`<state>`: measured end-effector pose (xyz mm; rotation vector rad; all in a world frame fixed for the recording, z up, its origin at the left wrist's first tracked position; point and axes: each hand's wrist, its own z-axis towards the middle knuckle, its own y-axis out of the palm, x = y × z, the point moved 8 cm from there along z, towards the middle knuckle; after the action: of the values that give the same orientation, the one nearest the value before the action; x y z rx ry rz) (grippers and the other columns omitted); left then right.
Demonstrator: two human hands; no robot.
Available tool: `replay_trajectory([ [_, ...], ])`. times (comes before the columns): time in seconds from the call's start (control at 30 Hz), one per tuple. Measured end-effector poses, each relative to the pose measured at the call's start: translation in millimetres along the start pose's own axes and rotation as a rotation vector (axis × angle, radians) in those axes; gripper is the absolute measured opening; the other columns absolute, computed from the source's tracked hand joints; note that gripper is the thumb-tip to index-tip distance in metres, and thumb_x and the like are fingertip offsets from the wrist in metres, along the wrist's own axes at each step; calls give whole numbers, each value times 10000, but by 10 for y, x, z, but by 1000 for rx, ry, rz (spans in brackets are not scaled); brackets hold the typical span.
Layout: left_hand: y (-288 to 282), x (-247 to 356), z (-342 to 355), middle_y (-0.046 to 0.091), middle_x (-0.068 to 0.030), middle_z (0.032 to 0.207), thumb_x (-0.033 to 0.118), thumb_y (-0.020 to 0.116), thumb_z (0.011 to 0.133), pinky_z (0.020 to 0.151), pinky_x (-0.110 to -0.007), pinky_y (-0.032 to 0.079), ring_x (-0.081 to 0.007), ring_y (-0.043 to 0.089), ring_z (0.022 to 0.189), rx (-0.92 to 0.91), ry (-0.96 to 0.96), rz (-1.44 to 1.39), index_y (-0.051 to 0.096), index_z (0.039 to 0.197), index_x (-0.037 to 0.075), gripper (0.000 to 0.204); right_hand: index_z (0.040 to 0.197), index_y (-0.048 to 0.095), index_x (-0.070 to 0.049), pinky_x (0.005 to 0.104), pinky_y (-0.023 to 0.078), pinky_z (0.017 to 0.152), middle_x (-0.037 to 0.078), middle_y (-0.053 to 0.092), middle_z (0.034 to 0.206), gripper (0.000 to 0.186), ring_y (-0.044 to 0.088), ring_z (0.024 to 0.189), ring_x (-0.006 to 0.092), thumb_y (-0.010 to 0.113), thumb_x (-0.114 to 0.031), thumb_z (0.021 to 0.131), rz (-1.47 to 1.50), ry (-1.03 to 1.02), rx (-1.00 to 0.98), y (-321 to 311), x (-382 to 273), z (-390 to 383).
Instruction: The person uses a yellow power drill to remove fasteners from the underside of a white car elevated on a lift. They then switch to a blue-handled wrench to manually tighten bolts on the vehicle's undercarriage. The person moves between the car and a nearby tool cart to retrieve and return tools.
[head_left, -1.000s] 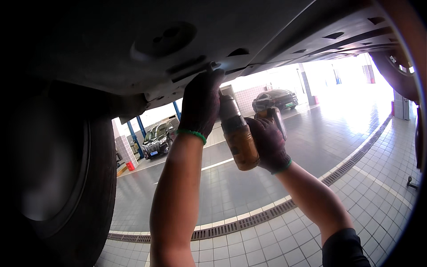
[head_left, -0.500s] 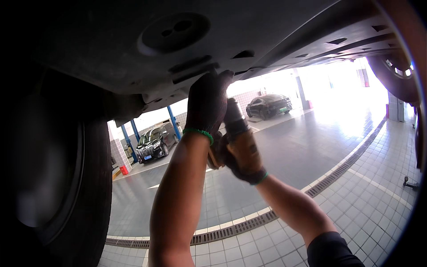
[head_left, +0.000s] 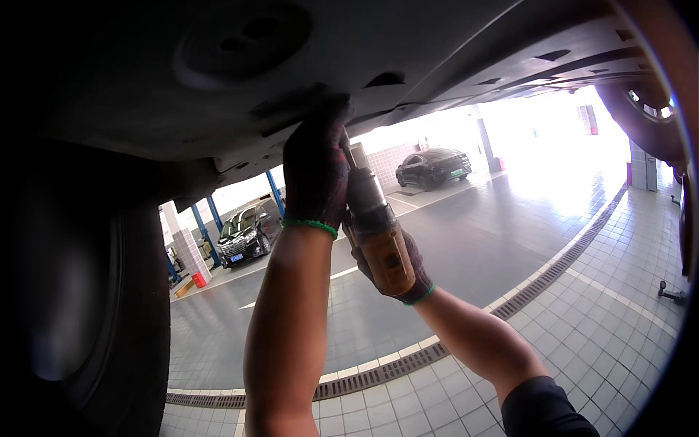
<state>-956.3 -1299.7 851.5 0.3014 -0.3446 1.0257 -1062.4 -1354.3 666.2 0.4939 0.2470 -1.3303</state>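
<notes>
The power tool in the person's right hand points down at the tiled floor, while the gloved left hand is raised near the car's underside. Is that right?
Not quite: the head view shows the power tool in the right hand pointing up toward the car's underside, not down. The gloved left hand is indeed raised near it.

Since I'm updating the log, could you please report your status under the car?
Right grip wrapped around power tool. Left grip raised to shadowed underbody, contact unclear. Tool tip unclear beside left grip.
</notes>
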Motion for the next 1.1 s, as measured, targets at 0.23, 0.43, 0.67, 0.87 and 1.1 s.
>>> replay_trajectory([
  [0.23,-148,-304,242,709,-70,1125,282,701,934,996,-308,438,-173,623,1084,32,32,-251,703,1134,29,323,1242,585,-49,354,516,902,101,642,1125,379,637,1007,251,656,-228,916,-547,-292,-17,-72,-626,-14],
  [0.43,144,-398,-141,648,-80,1101,363,686,938,981,-309,437,-201,599,1113,129,-69,-357,639,1215,57,415,1200,634,-65,433,488,957,127,671,1087,513,638,1036,344,790,-267,755,-974,-401,-68,-308,-905,-220],
  [0.67,-171,-1441,-660,480,41,597,410,589,971,481,-285,307,-96,354,444,178,-402,-549,654,963,163,256,1212,640,-75,439,475,921,109,693,1057,504,647,1009,316,781,-303,785,-1060,-320,-38,-822,-994,-931],
  [0.87,-678,-2745,-1733,614,32,672,413,591,961,415,-277,266,-98,357,419,435,-852,-672,673,992,197,233,1129,653,-73,425,471,938,76,680,1064,375,629,999,284,762,-255,820,-773,-93,56,-1348,-999,-1457],
  [1.1,-328,-2693,-2018,569,-2,761,173,543,992,442,-251,277,-85,389,498,165,-811,-498,613,1275,141,294,1039,620,-64,373,515,830,78,641,1009,239,622,918,228,741,-203,887,-999,-262,-24,-1384,-1132,-1666],
])
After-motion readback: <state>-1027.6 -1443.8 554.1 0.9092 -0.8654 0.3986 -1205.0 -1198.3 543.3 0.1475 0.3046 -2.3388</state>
